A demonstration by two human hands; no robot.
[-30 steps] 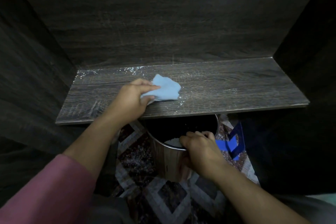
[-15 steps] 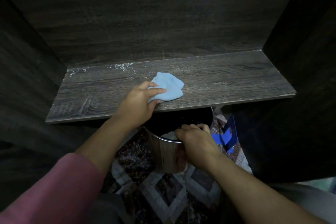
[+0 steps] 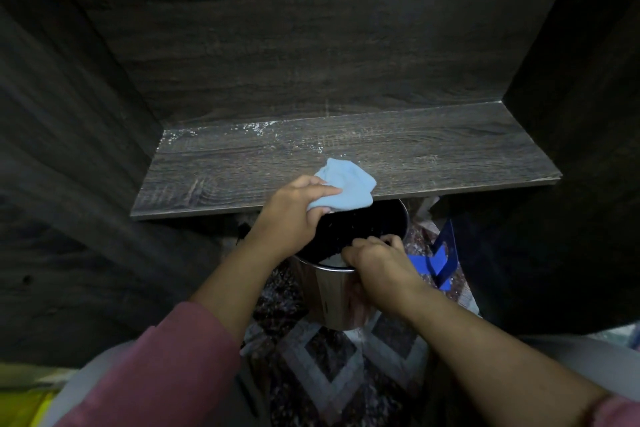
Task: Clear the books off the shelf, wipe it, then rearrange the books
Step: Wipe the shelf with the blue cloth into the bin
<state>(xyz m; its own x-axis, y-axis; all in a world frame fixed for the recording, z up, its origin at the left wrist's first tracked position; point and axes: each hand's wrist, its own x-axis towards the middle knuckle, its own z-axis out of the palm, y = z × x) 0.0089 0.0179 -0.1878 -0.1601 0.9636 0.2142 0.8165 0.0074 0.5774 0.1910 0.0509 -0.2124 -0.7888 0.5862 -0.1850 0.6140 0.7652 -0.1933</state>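
Gripping a blue cloth (image 3: pixel 346 189) at the shelf's (image 3: pixel 433 156) near edge, the left hand (image 3: pixel 294 215) sweeps toward a bin (image 3: pixel 332 298) whose rim the right hand (image 3: pixel 375 258) clasps. Books are cleared, none in view; white grit (image 3: pixel 256 128) remains far-left, so wiping is unfinished and rearranging untouched.

No text, label or number seems readable anywhere in this dim view.

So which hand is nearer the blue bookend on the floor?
Right. The right hand grips the near rim of the shiny metal bin, just left of the blue bookend. The left hand holds the light blue cloth at the shelf's front edge, farther away.
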